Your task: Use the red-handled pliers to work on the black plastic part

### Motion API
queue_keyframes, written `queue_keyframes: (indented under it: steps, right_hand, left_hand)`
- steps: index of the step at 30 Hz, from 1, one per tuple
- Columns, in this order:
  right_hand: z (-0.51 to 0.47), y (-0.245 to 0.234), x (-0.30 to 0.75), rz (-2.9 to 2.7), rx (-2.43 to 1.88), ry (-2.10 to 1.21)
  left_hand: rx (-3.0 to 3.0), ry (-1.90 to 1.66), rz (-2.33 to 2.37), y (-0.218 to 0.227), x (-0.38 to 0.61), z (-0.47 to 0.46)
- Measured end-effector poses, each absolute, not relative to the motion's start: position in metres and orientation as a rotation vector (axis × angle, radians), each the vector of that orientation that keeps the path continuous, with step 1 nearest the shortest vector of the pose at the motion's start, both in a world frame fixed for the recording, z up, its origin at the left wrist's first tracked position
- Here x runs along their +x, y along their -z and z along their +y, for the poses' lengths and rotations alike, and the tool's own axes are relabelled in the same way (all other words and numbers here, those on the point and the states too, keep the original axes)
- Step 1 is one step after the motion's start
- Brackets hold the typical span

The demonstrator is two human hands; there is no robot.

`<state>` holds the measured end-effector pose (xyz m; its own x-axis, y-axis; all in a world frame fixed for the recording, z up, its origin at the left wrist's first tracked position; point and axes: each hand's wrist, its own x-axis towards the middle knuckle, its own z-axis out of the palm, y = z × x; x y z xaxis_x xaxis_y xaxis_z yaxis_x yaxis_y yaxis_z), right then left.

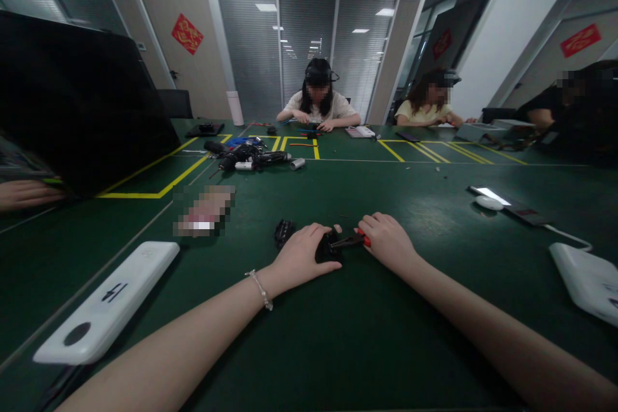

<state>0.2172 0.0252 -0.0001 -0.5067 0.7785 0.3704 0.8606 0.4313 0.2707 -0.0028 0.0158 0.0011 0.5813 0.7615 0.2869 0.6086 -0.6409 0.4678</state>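
My left hand [303,250] is closed around a small black part [329,250] on the green tabletop, its thumb along the near side. What kind of part this is cannot be made out. In my right hand [386,235] are pliers [348,241] with red handles. Their dark jaws point left and reach the black part. Another black piece [284,232], with a ribbed look, lies just left of my left hand. A small pale bit [337,228] shows behind the plier jaws.
Left lie a long white device [111,302] and a blurred phone-like object [205,211], under a large black screen [77,109]. Black tools and cables [246,154] are heaped farther back. Right are a phone [506,205], a white mouse [489,203] and a white box [586,280]. Several people sit around.
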Motion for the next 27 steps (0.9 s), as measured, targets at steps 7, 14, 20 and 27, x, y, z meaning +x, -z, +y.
queue_keyframes:
  steps: [7, 14, 20, 27]
  right_hand:
    - [0.0243, -0.0017, 0.2158, -2.494, -1.467, 0.661]
    - [0.0237, -0.0017, 0.2162, -2.493, -1.460, 0.659]
    - [0.0241, -0.0010, 0.2169, -2.492, -1.458, 0.650]
    - [0.0251, 0.0017, 0.2177, -2.495, -1.476, 0.633]
  left_hand:
    - [2.498, -0.679, 1.129, -0.0005, -0.0025, 0.0158]
    - [2.480, -0.667, 1.125, -0.0008, -0.0028, 0.0160]
    - [2.465, -0.644, 1.146, -0.0012, -0.0020, 0.0157]
    - [2.482, -0.670, 1.130, -0.0011, -0.0023, 0.0163]
